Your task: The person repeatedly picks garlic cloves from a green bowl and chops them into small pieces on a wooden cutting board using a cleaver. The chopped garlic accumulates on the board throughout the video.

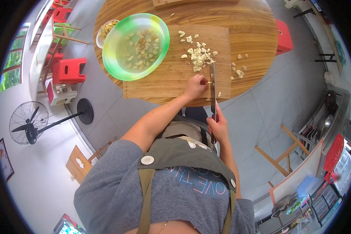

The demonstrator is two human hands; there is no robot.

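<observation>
My right hand [218, 124] is closed around the dark handle of a kitchen knife [213, 87], whose blade points away from me over a wooden cutting board [175, 84]. Just left of the blade, my left hand [196, 86] pinches a small pale piece, probably garlic, against the board. Beyond my left hand lies a loose pile of cut pale pieces [199, 58]. At the left, a green, yellow and white plastic basin [111, 58] overlaps the board and holds many whole pale cloves in cloudy liquid.
A white bowl of yellowish pieces [107, 29] stands behind the basin. Several loose cloves [239, 73] lie on the round wooden table [254, 44] right of the board. Another wooden board [193, 2] is at the far edge. Red stools [68, 70] and a standing fan [29, 122] are at the left.
</observation>
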